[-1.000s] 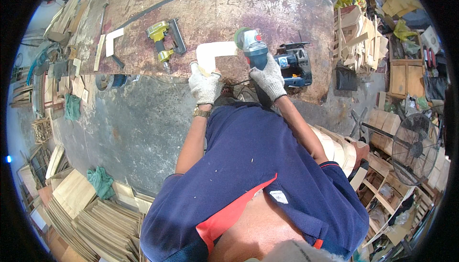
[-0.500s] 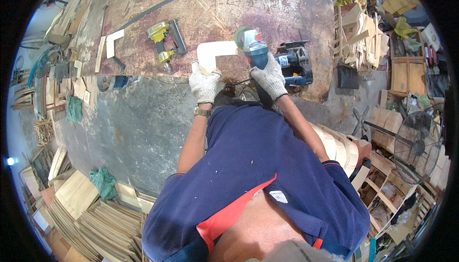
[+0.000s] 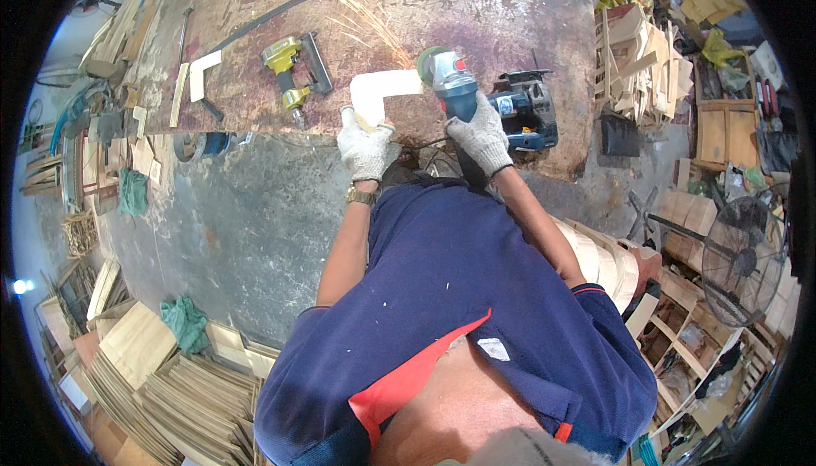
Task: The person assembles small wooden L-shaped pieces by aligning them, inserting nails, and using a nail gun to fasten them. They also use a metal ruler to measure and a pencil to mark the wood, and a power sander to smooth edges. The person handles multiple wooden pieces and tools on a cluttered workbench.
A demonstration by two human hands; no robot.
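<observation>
My left hand (image 3: 365,148) covers the near end of the bent white piece (image 3: 380,92), so I can't tell how my gloved fingers grip it. My right hand (image 3: 481,134) wraps the grinder (image 3: 449,76), hiding its handle. Beside the grinder, the disc's edge against the white piece is too small to make out. My chest hides the workbench (image 3: 476,15) edge below it.
</observation>
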